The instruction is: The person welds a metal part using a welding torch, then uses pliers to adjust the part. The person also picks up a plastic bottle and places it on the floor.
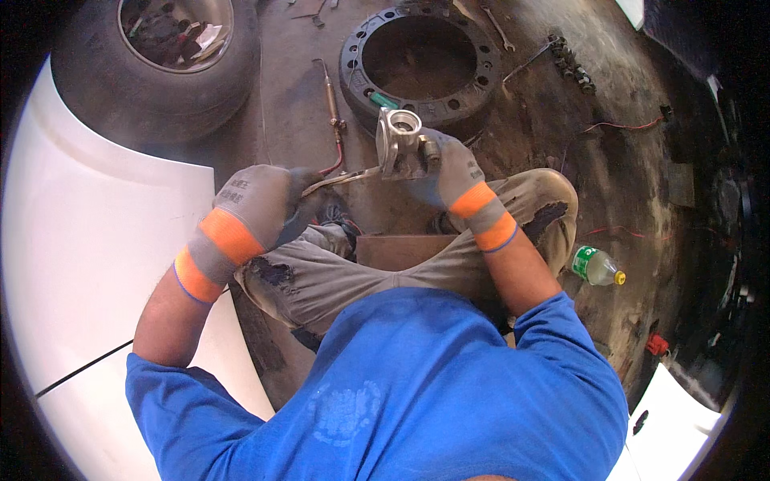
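Our right hand (pixel 451 172) clasps the metal valve housing (pixel 399 143); our left hand (pixel 265 204) fist-grips the wrench (pixel 341 179) touching it.

Tyre (pixel 152 72) top left, rags and scraps inside its rim. Black steel ring (pixel 419 60) with bolt holes top centre, flat on dirty floor (pixel 618 184). Green-handled tool (pixel 383 100) on ring's near edge. Brass torch (pixel 331 100) with red hose lies left of ring. Spanner (pixel 499 28) beyond ring, row of nuts (pixel 571 62) to its right. Red wire (pixel 622 126) across floor. Plastic bottle (pixel 595 266), green label, yellow cap, right. White panel (pixel 80 240) left. Wooden block (pixel 401 248) between knees.
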`<state>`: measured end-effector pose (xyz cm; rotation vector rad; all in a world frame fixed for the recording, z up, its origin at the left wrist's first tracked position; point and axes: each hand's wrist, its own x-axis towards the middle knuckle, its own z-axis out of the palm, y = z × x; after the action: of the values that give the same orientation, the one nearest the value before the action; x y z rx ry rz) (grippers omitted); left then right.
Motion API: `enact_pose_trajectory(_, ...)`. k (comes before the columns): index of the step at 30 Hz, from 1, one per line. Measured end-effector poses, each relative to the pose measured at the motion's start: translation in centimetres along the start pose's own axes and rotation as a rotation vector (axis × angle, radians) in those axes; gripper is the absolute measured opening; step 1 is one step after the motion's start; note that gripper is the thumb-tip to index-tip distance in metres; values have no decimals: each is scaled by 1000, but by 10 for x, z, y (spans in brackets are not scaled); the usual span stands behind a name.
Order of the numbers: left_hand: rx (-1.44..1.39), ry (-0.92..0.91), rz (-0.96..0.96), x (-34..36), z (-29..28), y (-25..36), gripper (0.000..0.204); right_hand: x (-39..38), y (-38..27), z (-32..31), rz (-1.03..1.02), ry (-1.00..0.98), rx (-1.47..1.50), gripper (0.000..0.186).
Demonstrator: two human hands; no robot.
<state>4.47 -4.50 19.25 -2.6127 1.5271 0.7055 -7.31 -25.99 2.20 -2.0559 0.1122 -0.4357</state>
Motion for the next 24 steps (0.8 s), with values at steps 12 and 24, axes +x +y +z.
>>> enact_pose_trajectory(12, 539, 335, 240, -3, 7, 2, 41, -6, 33, 23, 112, -201, 153, 41)
enact_pose_trajectory(24, 565, 437, 213, -6, 9, 0, 47, -4, 5, 0, 71, -215, 33, 38)
